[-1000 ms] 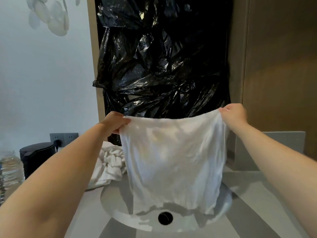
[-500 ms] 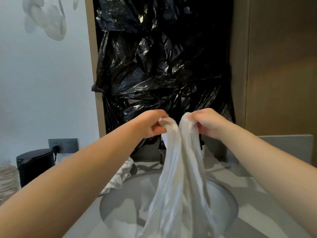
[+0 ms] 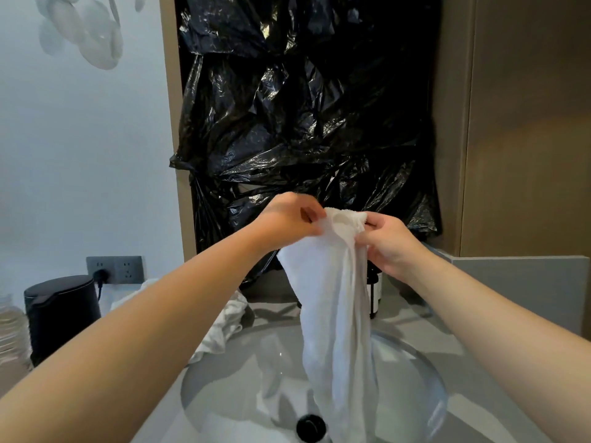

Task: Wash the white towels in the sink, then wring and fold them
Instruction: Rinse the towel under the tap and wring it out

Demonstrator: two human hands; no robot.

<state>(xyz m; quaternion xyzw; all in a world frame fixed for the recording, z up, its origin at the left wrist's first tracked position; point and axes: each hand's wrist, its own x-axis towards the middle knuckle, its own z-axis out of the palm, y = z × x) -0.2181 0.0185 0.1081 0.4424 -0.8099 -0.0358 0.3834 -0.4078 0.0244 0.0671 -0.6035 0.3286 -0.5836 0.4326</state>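
White and crumpled, the spare towel (image 3: 224, 327) lies on the surface (image 3: 412, 321) at left, while the left hand (image 3: 287, 220) and right hand (image 3: 388, 243) pinch the gathered top edge of the hanging towel (image 3: 335, 302), doubled down into the sink (image 3: 412, 374); folding seems begun, and next the halves want squaring up.

towels (image 3: 335, 314) (image 3: 224, 330) 2 | hands (image 3: 287, 222) (image 3: 390, 244) 2 | sink (image 3: 425, 382) 1 | kettle (image 3: 60, 314) 1 | socket plate (image 3: 114, 269) 1
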